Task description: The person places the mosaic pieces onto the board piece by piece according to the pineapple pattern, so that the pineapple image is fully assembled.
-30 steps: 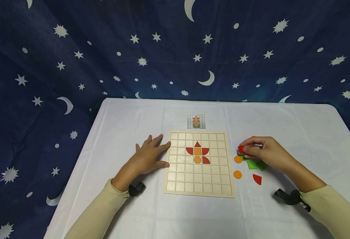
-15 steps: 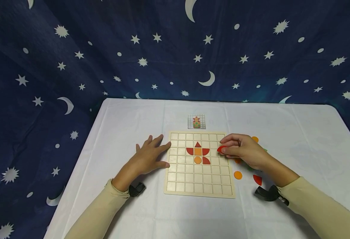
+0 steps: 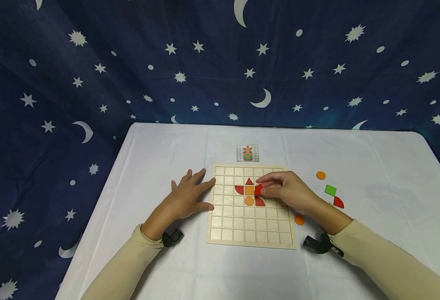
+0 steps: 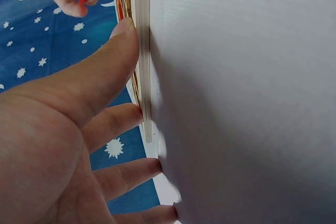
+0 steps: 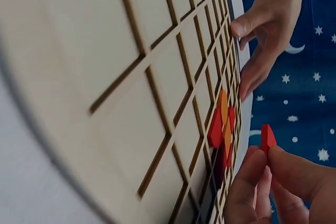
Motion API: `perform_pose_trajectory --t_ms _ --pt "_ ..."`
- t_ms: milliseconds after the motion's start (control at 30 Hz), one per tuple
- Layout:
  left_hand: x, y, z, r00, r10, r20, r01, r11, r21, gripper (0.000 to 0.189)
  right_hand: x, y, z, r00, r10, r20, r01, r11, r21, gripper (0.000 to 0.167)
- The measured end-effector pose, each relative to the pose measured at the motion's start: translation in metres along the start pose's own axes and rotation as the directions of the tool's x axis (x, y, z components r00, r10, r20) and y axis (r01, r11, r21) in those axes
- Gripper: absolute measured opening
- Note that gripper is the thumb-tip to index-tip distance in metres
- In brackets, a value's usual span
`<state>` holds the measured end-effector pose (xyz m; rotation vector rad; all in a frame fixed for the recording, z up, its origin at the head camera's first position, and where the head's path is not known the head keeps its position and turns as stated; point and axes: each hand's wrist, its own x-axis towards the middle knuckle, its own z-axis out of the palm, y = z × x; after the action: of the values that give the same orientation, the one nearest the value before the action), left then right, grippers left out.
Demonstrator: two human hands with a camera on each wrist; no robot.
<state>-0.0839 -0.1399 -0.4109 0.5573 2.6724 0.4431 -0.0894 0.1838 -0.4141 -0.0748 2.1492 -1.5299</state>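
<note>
A pale wooden grid board lies on the white table. On it sit a red triangle tile, an orange square tile, an orange round tile and red quarter-circle tiles, one left of the square and one right of the circle. My left hand has its fingers spread, thumb and index finger touching the board's left edge. Between thumb and fingers, my right hand pinches another red quarter-circle tile above the board, beside the orange square. The right fingers partly cover the tiles there.
A small pattern card lies behind the board. Loose to the right are orange round tiles, a green square tile and a red quarter-circle tile; my right arm hides others. A starry blue curtain hangs behind.
My right hand has carried the red quarter-circle tile leftward from the loose tiles to over the board's pattern. The left hand has stayed at the board's edge.
</note>
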Motion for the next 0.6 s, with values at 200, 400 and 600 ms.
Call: perform_pose_trajectory --t_ms 200,400,600 --pt "0.000 0.000 0.000 1.000 0.005 -0.006 -0.005 1.000 0.001 0.079 0.003 -0.004 0.013 1.000 -0.002 -0.011 0.001 0.998 -0.069 0.027" --pt "0.001 -0.002 0.002 1.000 0.004 -0.011 -0.004 1.000 0.001 0.079 0.006 -0.009 0.028 0.997 -0.062 -0.049 0.051 0.978 -0.203 0.010" --pt "0.000 -0.002 0.002 1.000 0.004 -0.012 -0.004 1.000 -0.002 0.079 0.010 -0.013 0.041 0.987 -0.158 -0.042 0.137 0.941 -0.309 0.009"
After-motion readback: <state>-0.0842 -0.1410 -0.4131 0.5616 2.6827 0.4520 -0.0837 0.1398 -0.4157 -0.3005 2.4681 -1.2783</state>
